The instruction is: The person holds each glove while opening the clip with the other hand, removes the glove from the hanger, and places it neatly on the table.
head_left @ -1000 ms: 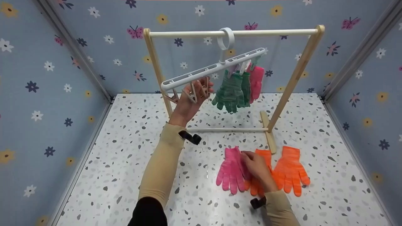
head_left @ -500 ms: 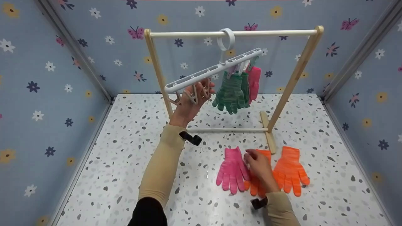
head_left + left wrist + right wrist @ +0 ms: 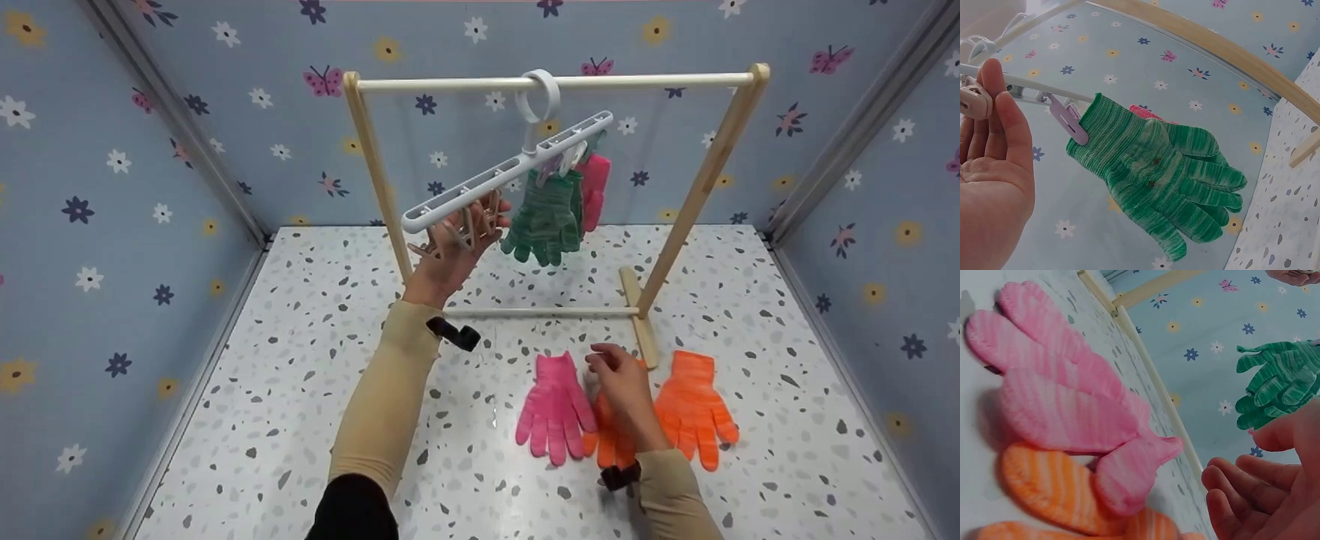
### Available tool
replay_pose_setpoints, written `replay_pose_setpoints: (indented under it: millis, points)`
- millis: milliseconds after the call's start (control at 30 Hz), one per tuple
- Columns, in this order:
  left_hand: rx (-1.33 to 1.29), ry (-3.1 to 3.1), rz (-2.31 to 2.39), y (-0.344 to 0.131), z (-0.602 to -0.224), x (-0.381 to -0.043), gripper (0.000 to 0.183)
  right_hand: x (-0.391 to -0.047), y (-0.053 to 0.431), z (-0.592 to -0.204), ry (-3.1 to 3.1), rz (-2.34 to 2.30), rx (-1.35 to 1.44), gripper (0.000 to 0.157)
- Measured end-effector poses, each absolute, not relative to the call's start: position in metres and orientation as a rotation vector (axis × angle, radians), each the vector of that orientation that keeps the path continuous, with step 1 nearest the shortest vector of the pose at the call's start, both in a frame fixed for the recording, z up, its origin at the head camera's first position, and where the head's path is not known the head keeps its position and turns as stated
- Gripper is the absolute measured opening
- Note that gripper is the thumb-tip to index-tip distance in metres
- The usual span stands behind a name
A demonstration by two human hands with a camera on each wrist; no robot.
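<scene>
My left hand (image 3: 457,244) is raised under the left half of a white clip hanger (image 3: 480,191), its fingers around a beige clothespin (image 3: 976,102); the thumb is hidden in the left wrist view. Other beige clothespins (image 3: 429,249) dangle in front of the palm. My right hand (image 3: 624,382) hovers palm-up, fingers loosely curled and holding nothing, over an orange glove (image 3: 611,427) it partly covers. Just left of it lies a pink glove (image 3: 555,412), overlapping the orange one. A green glove (image 3: 1145,160) hangs from a lilac clothespin (image 3: 1068,121) on the hanger's right half.
A wooden rack (image 3: 712,180) carries the hanger by its ring (image 3: 538,96) on the top bar. Behind the green glove hangs a pink glove (image 3: 595,191). Another orange glove (image 3: 696,409) lies on the speckled table (image 3: 300,420), right of my right hand. Patterned walls enclose the table.
My right hand has drawn away from the pink glove, a little up and to the right. The hanger has swivelled, its left end coming nearer and its right end going back; the left hand stays about there.
</scene>
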State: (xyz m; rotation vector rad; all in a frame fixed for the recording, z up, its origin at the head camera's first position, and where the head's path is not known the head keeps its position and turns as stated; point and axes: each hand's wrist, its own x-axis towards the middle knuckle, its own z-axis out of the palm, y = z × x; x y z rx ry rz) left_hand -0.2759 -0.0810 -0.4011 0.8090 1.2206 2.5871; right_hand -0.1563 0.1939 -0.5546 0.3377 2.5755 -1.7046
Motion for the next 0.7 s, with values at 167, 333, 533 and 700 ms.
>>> replay_pose_setpoints:
  millis: [167, 333, 533, 700]
  points:
    - [0.812, 1.193, 2.592, -0.079, -0.403, -0.277, 0.065, -0.163, 0.192, -0.548, 2.626, -1.764, 0.270, 0.029]
    - [0.821, 1.101, 2.606, -0.079, -0.405, -0.279, 0.059, -0.170, 0.189, -0.538, 2.693, -1.792, 0.198, 0.022]
    - [0.781, 1.065, 2.626, -0.081, -0.405, -0.279, 0.054, -0.183, 0.187, -0.516, 2.769, -1.854, 0.101, 0.018]
    - [0.751, 1.077, 2.634, -0.083, -0.406, -0.278, 0.056, -0.197, 0.186, -0.496, 2.793, -1.917, 0.009, 0.019]
